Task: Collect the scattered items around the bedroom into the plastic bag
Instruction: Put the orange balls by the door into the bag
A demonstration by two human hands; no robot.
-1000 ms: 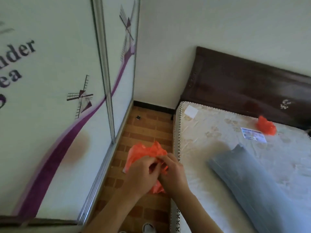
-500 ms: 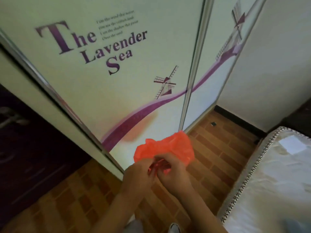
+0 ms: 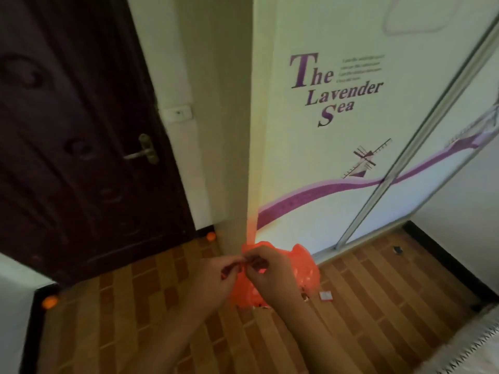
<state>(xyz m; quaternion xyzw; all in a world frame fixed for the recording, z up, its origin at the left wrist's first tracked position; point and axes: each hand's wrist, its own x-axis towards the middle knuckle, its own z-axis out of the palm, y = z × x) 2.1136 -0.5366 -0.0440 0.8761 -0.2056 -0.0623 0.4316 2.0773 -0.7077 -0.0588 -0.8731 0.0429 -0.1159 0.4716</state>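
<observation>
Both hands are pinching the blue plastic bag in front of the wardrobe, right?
Not quite: the plastic bag is orange-red, not blue, as the head view shows. The left hand and right hand do pinch it in front of the wardrobe.

Dark door (image 3: 67, 147), printed wardrobe (image 3: 337, 136), brown brick-pattern floor (image 3: 378, 306)

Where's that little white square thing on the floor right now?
In the head view, the small white square lies on the wooden floor just right of the orange plastic bag, in front of the wardrobe's sliding door.
</observation>
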